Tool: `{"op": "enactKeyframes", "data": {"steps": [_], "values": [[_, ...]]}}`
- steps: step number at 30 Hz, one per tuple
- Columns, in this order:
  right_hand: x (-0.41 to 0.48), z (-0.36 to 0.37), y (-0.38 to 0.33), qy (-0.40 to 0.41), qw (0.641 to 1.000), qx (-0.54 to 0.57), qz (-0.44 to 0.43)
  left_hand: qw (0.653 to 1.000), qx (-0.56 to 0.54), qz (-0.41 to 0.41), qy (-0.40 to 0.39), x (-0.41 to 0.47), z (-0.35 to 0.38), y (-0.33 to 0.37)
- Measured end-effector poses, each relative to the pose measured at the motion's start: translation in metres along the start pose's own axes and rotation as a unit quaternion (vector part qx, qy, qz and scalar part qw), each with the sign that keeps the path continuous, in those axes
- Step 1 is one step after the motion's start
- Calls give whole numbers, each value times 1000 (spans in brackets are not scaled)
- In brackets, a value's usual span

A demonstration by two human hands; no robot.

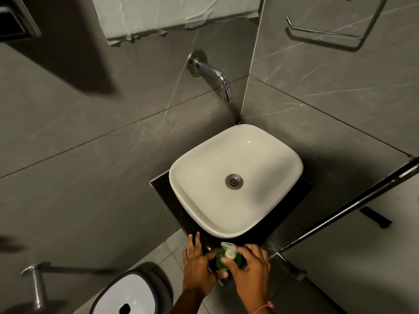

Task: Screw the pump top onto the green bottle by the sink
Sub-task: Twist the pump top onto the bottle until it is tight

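Observation:
The green bottle [221,260] stands upright on the near corner of the dark counter [163,189], just in front of the white sink [235,177]. A white pump top [229,250] sits on its neck, nozzle pointing away from me. My left hand [198,268] wraps the bottle's left side, thumb under it and the outer fingers stretched along the counter. My right hand [251,268] comes in from the right, its fingertips pinching the pump top's collar. The bottle's lower part is hidden behind both hands.
A chrome tap [217,80] juts from the grey tiled wall above the sink. A white-lidded bin [127,293] stands on the floor at lower left, beside a chrome wall fitting [36,282]. A glass partition edge [340,209] runs diagonally at right.

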State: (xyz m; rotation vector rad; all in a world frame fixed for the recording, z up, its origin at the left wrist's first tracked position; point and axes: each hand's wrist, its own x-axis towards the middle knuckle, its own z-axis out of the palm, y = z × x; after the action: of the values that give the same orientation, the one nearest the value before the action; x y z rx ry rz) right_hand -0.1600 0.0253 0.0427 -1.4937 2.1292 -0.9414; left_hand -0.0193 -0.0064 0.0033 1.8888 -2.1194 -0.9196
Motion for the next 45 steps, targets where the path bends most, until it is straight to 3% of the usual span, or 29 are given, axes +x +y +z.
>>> {"op": "enactKeyframes", "data": {"steps": [5,10,17,23,29,35,41,45], "values": [[1,3,-6,1,1000,-8,28,1000,-6,5,15,-1,0,-1],[-3,4,-2,4,1000,5,2,1000,12,16,13,1,1,-4],[0,12,-16,11,996,-24,87,999,30,12,24,2,6,-6],[-5,6,-11,39,997,60,30,999,32,23,22,2,4,-5],[-2,15,-20,42,995,35,87,999,33,19,36,1,5,-6],[-6,6,-4,0,999,39,13,998,50,30,22,3,2,-5],[0,11,-16,19,997,6,73,998,56,21,29,4,7,-8],[-8,6,-6,12,1000,8,27,997,65,23,20,4,6,-7]]}}
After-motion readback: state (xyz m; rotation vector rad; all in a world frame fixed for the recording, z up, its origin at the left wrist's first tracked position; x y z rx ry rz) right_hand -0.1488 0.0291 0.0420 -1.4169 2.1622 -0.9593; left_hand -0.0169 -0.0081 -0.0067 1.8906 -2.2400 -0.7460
